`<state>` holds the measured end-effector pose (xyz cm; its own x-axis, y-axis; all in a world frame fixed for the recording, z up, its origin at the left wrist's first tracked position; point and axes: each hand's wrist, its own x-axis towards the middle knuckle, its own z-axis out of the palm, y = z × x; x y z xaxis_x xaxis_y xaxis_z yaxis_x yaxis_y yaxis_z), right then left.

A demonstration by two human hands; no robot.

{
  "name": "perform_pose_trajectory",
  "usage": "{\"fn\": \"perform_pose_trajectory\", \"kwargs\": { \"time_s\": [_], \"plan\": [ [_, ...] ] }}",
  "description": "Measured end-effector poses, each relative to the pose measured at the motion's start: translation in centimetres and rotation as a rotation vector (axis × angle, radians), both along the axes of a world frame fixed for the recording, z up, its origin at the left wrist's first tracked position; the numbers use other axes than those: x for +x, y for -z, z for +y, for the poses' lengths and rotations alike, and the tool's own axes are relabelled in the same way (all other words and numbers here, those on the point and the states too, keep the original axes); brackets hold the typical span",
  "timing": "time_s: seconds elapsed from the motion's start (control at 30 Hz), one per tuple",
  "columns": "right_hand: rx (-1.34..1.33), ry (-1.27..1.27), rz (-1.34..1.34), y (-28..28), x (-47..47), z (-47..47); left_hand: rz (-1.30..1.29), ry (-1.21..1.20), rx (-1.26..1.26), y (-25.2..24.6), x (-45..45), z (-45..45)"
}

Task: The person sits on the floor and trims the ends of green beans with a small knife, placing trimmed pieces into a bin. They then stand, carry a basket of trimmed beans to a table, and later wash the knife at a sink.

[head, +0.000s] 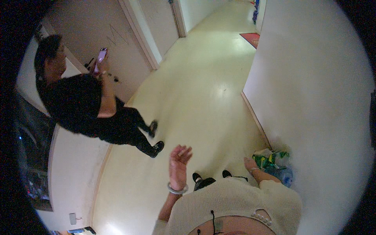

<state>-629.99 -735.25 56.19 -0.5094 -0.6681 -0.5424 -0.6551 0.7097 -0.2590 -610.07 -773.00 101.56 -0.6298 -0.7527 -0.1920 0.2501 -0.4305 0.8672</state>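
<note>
My left hand (pixel 178 168) is raised in front of my body, palm up and fingers spread, with nothing in it. A pale bangle (pixel 177 189) circles that wrist. My right hand (pixel 250 164) hangs low by my side, a thin bracelet on its wrist; its fingers are too unclear to tell how they are held. In the picture it lies beside a green-and-yellow printed plastic package (pixel 271 158) and a clear bluish plastic bottle (pixel 285 175) at the wall's foot. Whether the hand touches the package cannot be made out.
A person in black (pixel 73 100) stands to the left, holding a phone (pixel 101 55) near a scribbled door (pixel 123 50). The pale corridor floor (pixel 205 97) runs ahead to a red mat (pixel 251 39). A white wall (pixel 308 88) borders the right, and a dark window (pixel 35 152) the left.
</note>
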Motion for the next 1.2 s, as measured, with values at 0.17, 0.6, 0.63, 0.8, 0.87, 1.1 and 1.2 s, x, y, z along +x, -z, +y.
{"fn": "perform_pose_trajectory", "kwargs": {
  "time_s": [0.17, 0.6, 0.63, 0.8, 0.87, 1.1, 1.2],
  "plan": [
    [0.528, 0.176, -0.101, 5.5, 1.0, 12.1, 0.575, 0.022, -0.231, -12.2, -2.9, -5.8],
    [0.205, 0.221, -0.116, -6.6, 4.3, -0.3, 1.191, 0.447, -0.044, -23.2, -6.2, -9.2],
    [0.222, 0.243, -0.136, -6.8, 3.9, -0.7, 1.17, 0.48, -0.035, -23.2, -6.5, -9.5],
    [0.445, 0.268, -0.18, -5.6, 0.6, -3.0, 1.1, 0.654, -0.102, -22.6, -10.0, -11.2],
    [0.461, 0.057, -0.166, -4.8, -1.6, -4.7, 1.107, 0.686, -0.129, -22.2, -12.7, -11.9],
    [0.174, 0.776, -0.367, -0.4, -10.4, -15.0, 1.123, 0.747, -0.11, -21.3, -20.0, -13.7],
    [-0.444, 0.655, -0.253, 0.9, -9.4, -19.4, 1.09, 0.839, -0.09, -20.9, -19.7, -15.1]
  ]
}}
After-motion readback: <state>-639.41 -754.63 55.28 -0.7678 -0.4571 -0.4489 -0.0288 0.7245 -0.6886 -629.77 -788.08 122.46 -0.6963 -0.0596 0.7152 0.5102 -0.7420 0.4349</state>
